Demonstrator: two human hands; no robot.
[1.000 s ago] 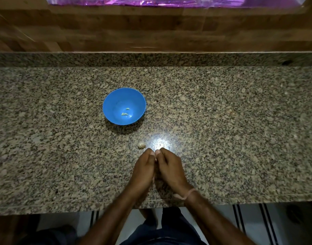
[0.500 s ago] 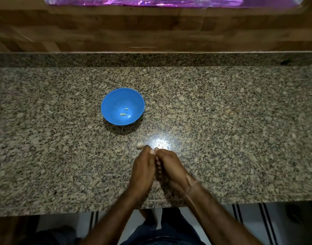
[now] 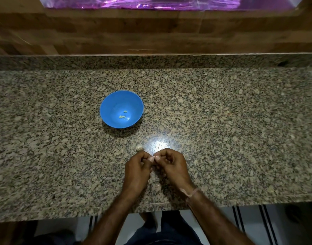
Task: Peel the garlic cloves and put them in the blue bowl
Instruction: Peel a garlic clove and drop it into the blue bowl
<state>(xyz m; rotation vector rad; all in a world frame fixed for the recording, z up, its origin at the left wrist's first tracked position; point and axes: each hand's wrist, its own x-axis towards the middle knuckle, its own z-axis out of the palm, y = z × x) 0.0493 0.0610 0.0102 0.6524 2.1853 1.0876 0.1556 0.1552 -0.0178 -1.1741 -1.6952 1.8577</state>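
I see two peeled cloves [image 3: 123,117] lying flat in the blue bowl [image 3: 112,101], their long axes roughly left to right. An unpeeled clove [image 3: 139,148] sits on the counter [image 3: 222,138], too round for me to read its direction, just beyond my left hand [image 3: 136,171]. Left and right hand [image 3: 171,165] hover knuckles up, fingers curled, thumb tips meeting; I cannot tell what they pinch.

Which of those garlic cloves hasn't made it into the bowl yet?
The whitish clove on the granite counter, just beyond the left hand. The other pale pieces lie inside the blue bowl.
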